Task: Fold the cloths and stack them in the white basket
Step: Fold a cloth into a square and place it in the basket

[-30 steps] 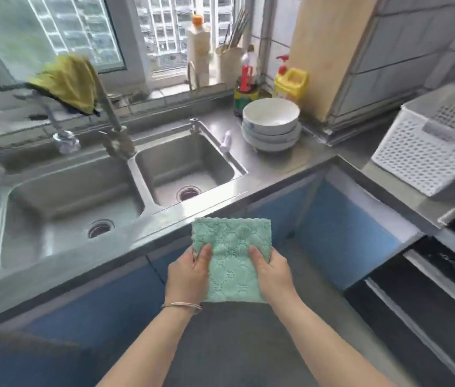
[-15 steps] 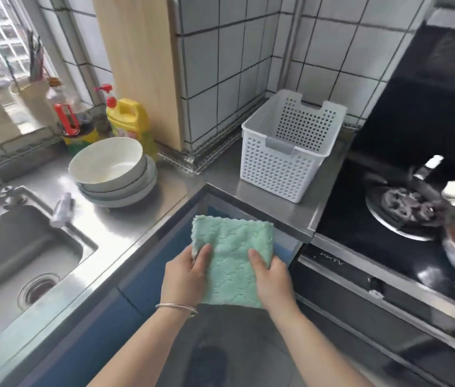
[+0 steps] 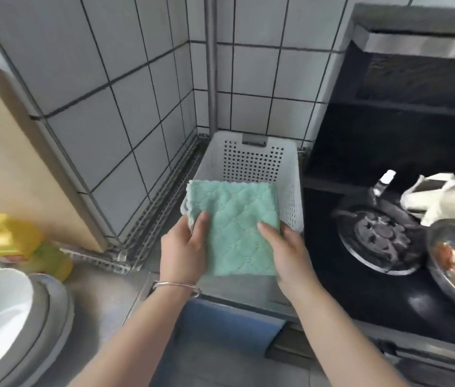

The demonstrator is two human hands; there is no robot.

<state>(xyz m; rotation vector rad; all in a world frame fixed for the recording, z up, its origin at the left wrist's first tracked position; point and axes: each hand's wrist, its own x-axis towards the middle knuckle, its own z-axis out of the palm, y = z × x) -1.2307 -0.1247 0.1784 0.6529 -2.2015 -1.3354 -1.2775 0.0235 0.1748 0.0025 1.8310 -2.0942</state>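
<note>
Both hands pinch the folded green cloth (image 3: 237, 227) by its sides. Left hand (image 3: 183, 248) thumb on top, right hand (image 3: 287, 252) too. It hangs over the white basket (image 3: 290, 196).

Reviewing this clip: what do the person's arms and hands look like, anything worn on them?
Both forearms are bare, with no sleeves in view and no gloves. The left hand has a thin silver bangle at the wrist. The right hand shows no jewellery or watch. Fingernails look short and unpainted.

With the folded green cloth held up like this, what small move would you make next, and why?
Probably lower the green cloth forward into the white basket: it looks folded, the left hand and right hand grip its sides, and it hangs over the basket's near rim.
</note>
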